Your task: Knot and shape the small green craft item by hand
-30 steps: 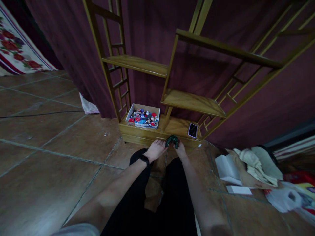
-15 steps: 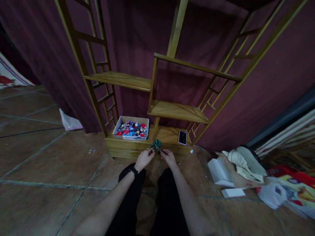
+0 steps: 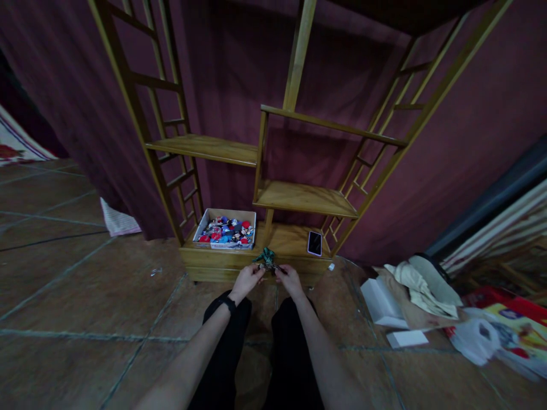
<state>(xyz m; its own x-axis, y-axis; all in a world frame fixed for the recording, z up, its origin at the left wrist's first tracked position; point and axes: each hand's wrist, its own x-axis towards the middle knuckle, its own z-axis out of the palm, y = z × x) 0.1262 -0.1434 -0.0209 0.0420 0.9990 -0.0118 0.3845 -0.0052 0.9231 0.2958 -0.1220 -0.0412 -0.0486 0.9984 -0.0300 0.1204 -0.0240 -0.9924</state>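
Between my two hands is a small dark green figure [image 3: 267,257] with brownish lower parts, in front of the wooden shelf unit's base. My left hand [image 3: 248,279], with a dark watch on its wrist, is closed with thumb and finger pinching the figure's left side. From the other side my right hand [image 3: 290,280] pinches a dark part of it. The figure's finer details are too small to make out. Just beyond my left hand, a cardboard box [image 3: 200,230] holds many small colourful figures in red, blue and white.
The wooden shelf unit [image 3: 305,203] stands against a dark red curtain [image 3: 239,74]. A phone [image 3: 315,243] lies on its bottom board at the right. On the tiled floor to the right are white boxes [image 3: 382,302], a pale cloth [image 3: 421,290] and a plastic bag [image 3: 476,339].
The view has shifted slightly, so the shelf sits a little lower and further left. Both hands still hold the green figure, which is turned slightly differently.
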